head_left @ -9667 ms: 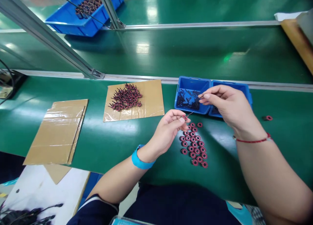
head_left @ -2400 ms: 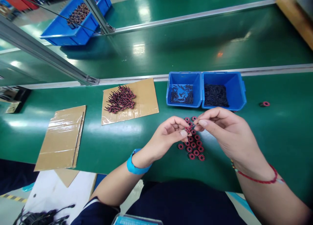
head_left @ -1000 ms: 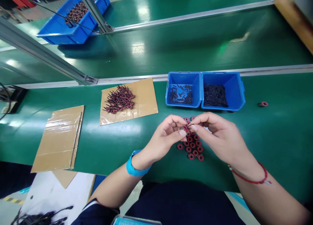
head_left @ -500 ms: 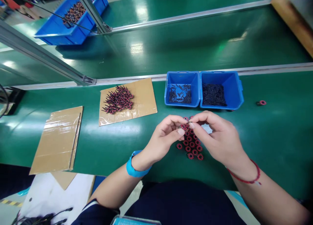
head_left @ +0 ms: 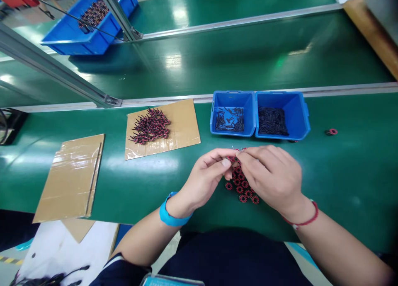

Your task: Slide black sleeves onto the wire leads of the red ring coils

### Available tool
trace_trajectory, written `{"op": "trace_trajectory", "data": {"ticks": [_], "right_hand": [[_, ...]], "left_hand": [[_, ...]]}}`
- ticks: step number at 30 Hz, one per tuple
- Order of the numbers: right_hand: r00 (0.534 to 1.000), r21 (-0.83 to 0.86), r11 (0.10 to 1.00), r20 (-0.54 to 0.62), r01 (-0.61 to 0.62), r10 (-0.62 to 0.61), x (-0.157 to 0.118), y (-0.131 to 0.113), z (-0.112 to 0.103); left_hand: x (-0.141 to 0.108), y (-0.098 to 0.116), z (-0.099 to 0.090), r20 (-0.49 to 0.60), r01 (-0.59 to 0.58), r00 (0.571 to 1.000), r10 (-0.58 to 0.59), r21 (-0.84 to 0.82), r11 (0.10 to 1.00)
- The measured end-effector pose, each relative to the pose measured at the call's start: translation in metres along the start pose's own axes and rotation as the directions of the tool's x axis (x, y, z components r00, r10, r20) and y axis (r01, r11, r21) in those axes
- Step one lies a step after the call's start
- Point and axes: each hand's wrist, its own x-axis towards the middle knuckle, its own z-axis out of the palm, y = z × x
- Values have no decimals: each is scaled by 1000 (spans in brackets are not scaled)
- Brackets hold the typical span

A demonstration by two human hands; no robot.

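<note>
My left hand [head_left: 207,176], with a blue band at the wrist, pinches a small red-and-black ring between thumb and forefinger. My right hand [head_left: 273,176] is closed beside it, its fingertips meeting the ring; what they grip is too small to make out. Beneath and between the hands lies a pile of red-and-black rings [head_left: 239,189] on the green table. Behind them stand a blue bin with a few dark tubes [head_left: 234,94] and a fuller blue bin of dark pieces [head_left: 297,112]. One more ring [head_left: 333,132] lies apart at the right.
Rings with dark stems [head_left: 152,126] are heaped on a cardboard sheet [head_left: 185,122]. More cardboard [head_left: 70,176] lies at the left edge. A large blue crate [head_left: 96,47] stands beyond the metal frame [head_left: 62,72].
My right hand has turned over, with its knuckles now upward and its fingers curled in more. A thin wire end now shows above the ring. My left hand has barely moved.
</note>
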Motion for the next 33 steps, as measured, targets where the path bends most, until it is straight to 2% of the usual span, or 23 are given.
{"op": "trace_trajectory", "data": {"ticks": [5,7,8,9,10,12,14,15,16,18,20,21,23,26,28,29,31,33], "right_hand": [[999,55,998,39,14,-16,-5,-1,-1],[997,197,978,26,-73,69,-7,-3,-1],[987,301,941,16,-157,160,-7,-4,-1],[960,414,872,20,-261,278,-7,-6,-2],[913,520,769,53,-371,405,-6,-7,-2],[783,673,495,209,-550,586,-3,-9,-3],[674,728,221,415,-649,611,2,-10,-3],[639,729,112,502,-675,583,4,-10,-3],[617,725,30,563,-688,551,6,-10,-2],[606,724,-58,616,-687,503,10,-10,0],[631,741,-64,611,-669,478,11,-11,1],[650,752,-39,594,-658,475,11,-11,1],[693,770,74,524,-634,495,10,-11,-1],[763,784,296,317,-545,563,6,-9,-5],[767,784,376,188,-493,613,5,-6,-8],[755,780,382,170,-496,634,6,-4,-8],[725,758,331,258,-561,638,8,0,-8],[698,729,233,435,-643,569,10,2,-6]], "left_hand": [[1,4,-3,-16,4,1000,-6,-106,994],[1,4,-5,-3,-3,1000,3,-110,994],[0,4,-5,9,-8,1000,9,-104,995],[0,5,-5,22,-16,1000,19,-96,995],[0,5,-5,33,-26,999,29,-87,996],[-1,5,-5,48,-37,998,40,-68,997],[-1,4,-4,54,-35,998,39,-62,997],[-1,4,-4,57,-34,998,37,-64,997],[-1,3,-4,60,-32,998,36,-66,997],[-1,1,-4,69,-30,997,34,-61,998],[0,0,-5,79,-25,996,29,-46,999],[0,-1,-5,81,-20,996,24,-42,999],[0,-1,-5,74,-10,997,14,-55,998],[2,0,-5,39,3,999,2,-116,993],[3,1,-6,31,20,999,-15,-157,987],[4,1,-6,39,36,999,-30,-173,984],[4,1,-8,72,75,995,-62,-191,979],[5,-1,-9,112,106,990,-85,-193,975]]}}
